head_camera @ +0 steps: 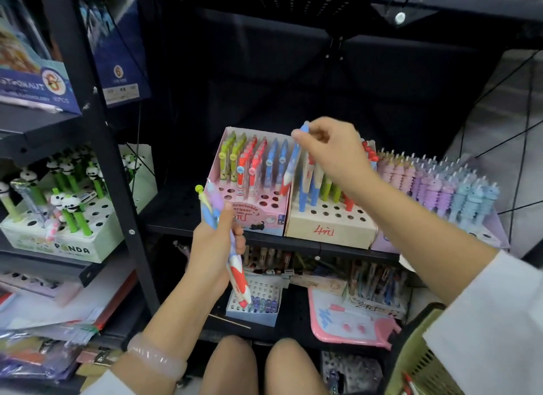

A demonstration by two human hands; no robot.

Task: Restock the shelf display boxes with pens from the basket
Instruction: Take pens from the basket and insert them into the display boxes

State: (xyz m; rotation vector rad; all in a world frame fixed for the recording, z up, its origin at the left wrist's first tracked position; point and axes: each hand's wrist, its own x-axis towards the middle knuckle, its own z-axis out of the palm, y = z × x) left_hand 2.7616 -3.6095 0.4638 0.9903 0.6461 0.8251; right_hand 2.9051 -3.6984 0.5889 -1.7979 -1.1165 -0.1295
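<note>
1. My right hand (329, 150) pinches a blue pen (291, 165) by its top, tip at the pink display box (264, 218).
2. My left hand (216, 244) grips a bunch of pens (235, 262) below the shelf edge.
3. The green basket (420, 362) sits bottom right.

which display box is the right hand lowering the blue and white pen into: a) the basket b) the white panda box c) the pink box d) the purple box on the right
c: the right hand pinches the blue and white pen, whose tip is over the right edge of the pink cardboard display box.
</note>
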